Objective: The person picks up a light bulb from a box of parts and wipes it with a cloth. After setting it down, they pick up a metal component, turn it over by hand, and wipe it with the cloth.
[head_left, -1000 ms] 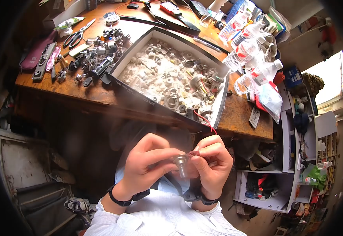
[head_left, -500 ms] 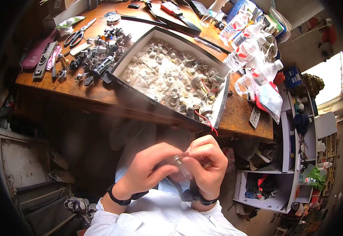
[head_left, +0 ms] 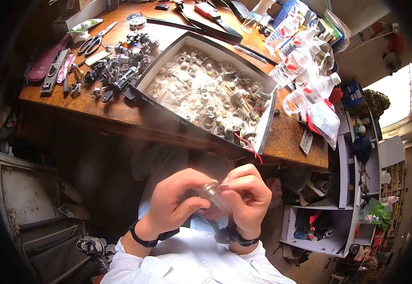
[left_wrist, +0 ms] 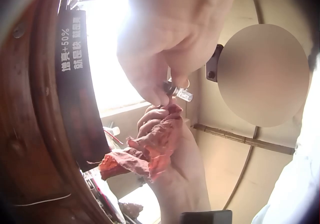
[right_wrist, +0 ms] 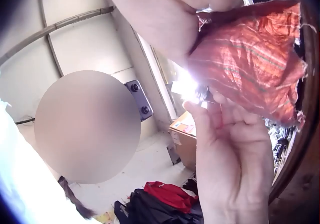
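In front of the person's lap, the left hand (head_left: pixel 175 194) pinches a small lamp bulb (left_wrist: pixel 184 95) by its base between thumb and fingers. Its clear glass end sticks out past the fingertips and tilts down to the right in the head view. Close against it, the right hand (head_left: pixel 251 196) grips a frayed red striped cloth (right_wrist: pixel 250 59) with curled fingers. In the left wrist view the cloth hangs from the right hand in loose folds. The fingertips of both hands meet around the bulb, so part of its base is hidden.
A shallow black-edged box (head_left: pixel 156 109) filled with bulbs and dusty parts stands at the wooden desk's (head_left: pixel 286 149) front edge. Left of it lie a heap of bulbs (head_left: pixel 125 66) and scissors (head_left: pixel 95 42). Plastic bottles (head_left: pixel 296 61) crowd the right side.
The hands have come together, the right moving left and slightly down. The bulb's glass, which pointed nearly straight down, now slants to the right, and the right fingertips are at it.
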### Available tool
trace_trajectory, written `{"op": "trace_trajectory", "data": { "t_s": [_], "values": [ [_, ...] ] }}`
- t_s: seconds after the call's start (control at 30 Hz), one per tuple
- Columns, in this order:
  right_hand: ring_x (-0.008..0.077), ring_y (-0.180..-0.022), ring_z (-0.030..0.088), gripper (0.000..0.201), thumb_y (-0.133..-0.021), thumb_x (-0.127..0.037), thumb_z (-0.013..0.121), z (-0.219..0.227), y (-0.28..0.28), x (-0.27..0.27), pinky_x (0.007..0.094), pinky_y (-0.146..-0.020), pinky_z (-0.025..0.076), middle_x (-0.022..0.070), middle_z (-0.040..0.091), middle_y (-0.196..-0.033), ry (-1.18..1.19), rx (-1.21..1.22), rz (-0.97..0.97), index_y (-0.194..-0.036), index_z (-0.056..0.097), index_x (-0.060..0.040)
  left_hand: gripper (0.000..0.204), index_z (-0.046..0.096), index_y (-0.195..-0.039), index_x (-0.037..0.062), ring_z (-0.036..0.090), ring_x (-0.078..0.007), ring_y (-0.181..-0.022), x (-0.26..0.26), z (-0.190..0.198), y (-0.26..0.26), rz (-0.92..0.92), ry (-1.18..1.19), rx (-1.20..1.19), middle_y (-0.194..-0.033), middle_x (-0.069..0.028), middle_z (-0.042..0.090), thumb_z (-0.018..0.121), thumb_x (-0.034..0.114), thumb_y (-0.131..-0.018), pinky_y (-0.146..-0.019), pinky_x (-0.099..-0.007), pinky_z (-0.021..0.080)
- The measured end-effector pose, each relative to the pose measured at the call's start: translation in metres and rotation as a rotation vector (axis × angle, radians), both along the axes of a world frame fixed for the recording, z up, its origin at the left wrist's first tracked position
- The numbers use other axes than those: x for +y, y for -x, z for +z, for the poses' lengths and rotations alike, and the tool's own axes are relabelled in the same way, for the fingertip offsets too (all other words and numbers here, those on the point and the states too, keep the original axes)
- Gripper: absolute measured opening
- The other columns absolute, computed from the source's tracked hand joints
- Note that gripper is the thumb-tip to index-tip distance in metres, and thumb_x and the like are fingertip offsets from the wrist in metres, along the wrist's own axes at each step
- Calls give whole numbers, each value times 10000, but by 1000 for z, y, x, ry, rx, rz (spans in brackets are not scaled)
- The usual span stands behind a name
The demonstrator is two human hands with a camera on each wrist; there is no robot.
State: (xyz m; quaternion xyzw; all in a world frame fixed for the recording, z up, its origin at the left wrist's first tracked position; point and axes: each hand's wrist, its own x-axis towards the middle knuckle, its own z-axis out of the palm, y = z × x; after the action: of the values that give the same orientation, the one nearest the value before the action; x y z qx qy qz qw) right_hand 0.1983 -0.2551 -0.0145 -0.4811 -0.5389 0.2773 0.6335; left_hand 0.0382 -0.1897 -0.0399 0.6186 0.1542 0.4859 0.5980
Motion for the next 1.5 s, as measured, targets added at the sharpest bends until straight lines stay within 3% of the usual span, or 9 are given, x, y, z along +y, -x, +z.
{"op": "trace_trajectory", "data": {
  "t_s": [0.13,0.23,0.4,0.43,0.5,0.67,0.87,0.93,1.5],
  "values": [
    [109,-720,602,141,-776,13,763,7,-3,2,213,-593,463,85,607,-915,-24,-36,25,-903,702,-8,275,655,-1036,6,655,-204,-796,1,4,2,-71,-35,78,-886,-100,659,727,193,-847,-715,-285,506],
    [113,-725,604,139,-779,3,767,10,-5,3,216,-589,467,82,596,-922,24,-24,97,-902,702,-2,427,634,-988,-49,633,-183,-806,0,3,4,-135,10,173,-892,-108,655,728,342,-847,-729,-278,493],
    [122,-761,605,96,-850,-20,710,1,-4,4,215,-591,475,93,572,-926,2,44,42,-907,652,30,243,629,-1065,-13,664,-169,-838,-2,-5,2,-230,196,25,-940,-89,651,708,98,-864,-745,-284,526],
    [134,-781,591,125,-899,-71,671,4,4,3,225,-638,484,94,546,-932,35,267,6,-928,609,34,243,629,-1065,-13,664,-169,-838,-3,-5,-1,-228,196,25,-940,-89,651,708,98,-864,-745,-284,526],
    [137,-789,580,180,-927,-133,651,-2,-1,3,234,-672,500,99,520,-960,0,315,-87,-937,576,31,273,600,-1100,-31,646,-150,-914,-5,-4,-5,-143,320,-173,-1035,-86,629,704,14,-851,-815,-285,532],
    [138,-775,585,197,-913,-148,674,0,10,-2,235,-671,515,106,510,-965,-131,325,-145,-936,570,18,417,574,-1198,-38,637,-143,-956,-4,3,-7,38,345,-92,-1084,-93,571,718,-49,-807,-847,-271,537],
    [147,-797,601,198,-793,2,755,-2,18,-2,234,-669,518,114,541,-969,-166,-207,-226,-954,642,-14,458,568,-1199,-93,642,-168,-937,-7,3,-12,134,138,-29,-1124,-109,500,745,-56,-778,-844,-274,557],
    [147,-798,598,204,-781,4,764,-5,19,0,230,-661,510,110,542,-968,-175,-177,-258,-952,657,-26,436,600,-1199,-33,668,-168,-928,-8,7,-11,93,162,-70,-1119,-105,537,717,-74,-782,-806,-271,574],
    [149,-757,607,204,-786,52,726,3,17,5,241,-622,497,85,576,-930,-214,-435,-134,-976,705,-18,271,640,-1066,-89,660,-196,-935,-11,-1,-4,135,232,-205,-1069,-172,651,660,-131,-800,-775,-280,561]
  ]
}}
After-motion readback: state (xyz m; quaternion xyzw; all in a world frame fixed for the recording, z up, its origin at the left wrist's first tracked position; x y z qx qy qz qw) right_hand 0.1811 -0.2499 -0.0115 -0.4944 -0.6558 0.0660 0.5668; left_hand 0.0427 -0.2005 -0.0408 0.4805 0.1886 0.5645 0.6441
